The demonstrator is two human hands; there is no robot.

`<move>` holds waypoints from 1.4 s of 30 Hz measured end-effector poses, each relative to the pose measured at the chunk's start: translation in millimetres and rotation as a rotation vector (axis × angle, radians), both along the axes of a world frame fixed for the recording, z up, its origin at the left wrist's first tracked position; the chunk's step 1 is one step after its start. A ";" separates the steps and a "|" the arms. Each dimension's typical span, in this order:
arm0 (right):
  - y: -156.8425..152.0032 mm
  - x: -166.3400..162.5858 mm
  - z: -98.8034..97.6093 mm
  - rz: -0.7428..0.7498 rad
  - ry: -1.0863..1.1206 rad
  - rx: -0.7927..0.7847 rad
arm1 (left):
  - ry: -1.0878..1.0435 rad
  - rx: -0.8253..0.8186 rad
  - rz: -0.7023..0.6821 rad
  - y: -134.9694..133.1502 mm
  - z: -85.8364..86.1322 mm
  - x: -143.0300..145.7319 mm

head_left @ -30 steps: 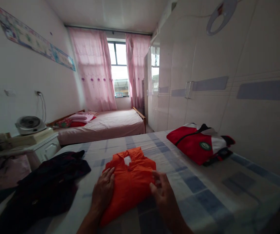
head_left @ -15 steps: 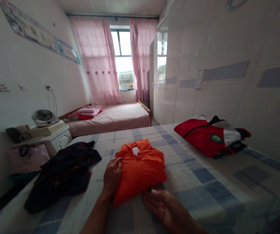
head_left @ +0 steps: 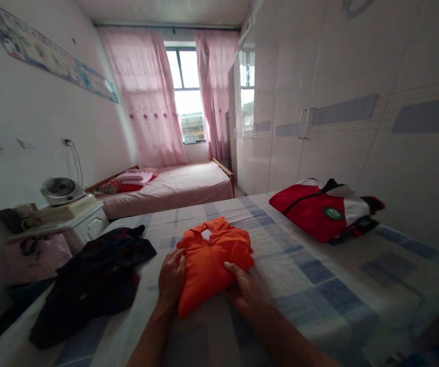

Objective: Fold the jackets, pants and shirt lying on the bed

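A folded orange garment lies on the blue-checked bed sheet in front of me. My left hand rests on its left edge with the fingers curled over the cloth. My right hand grips the garment's right lower side, fingers tucked under the fabric. Both hands squeeze the bundle between them.
A dark crumpled garment lies on the bed to the left. A folded red and white jacket sits at the right by the white wardrobe. A nightstand with a small fan stands at the left; a second bed is behind.
My right hand has moved from lying palm-up on the sheet below the orange garment to its right side, pushing it narrower. The left hand has stayed on the left edge.
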State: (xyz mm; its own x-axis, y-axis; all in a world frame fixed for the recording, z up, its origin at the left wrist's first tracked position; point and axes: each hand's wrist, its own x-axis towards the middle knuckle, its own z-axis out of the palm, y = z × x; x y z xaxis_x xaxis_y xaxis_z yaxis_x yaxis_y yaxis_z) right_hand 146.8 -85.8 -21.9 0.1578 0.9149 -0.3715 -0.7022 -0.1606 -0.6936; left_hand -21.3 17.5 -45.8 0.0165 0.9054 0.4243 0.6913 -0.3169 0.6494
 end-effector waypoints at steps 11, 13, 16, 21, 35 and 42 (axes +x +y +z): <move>-20.1 38.6 77.2 -0.130 0.375 0.064 | -0.078 -0.134 0.115 16.4 -7.5 -19.8; -14.1 59.6 98.6 -0.164 0.344 0.127 | -0.079 -0.129 0.094 19.9 -12.8 -21.2; 3.7 98.7 136.1 -0.215 0.255 0.300 | -0.085 -0.123 0.054 25.4 -21.0 -23.5; 44.5 174.6 205.1 -0.530 -0.022 0.659 | -0.070 -0.145 0.029 32.7 -32.1 -27.7; 85.3 232.6 65.9 -0.610 -0.191 0.114 | 0.108 -0.099 -0.011 39.0 -43.2 -34.7; 90.3 178.4 32.6 -0.257 -0.390 0.101 | 0.158 -0.038 -0.001 33.5 -36.3 -28.9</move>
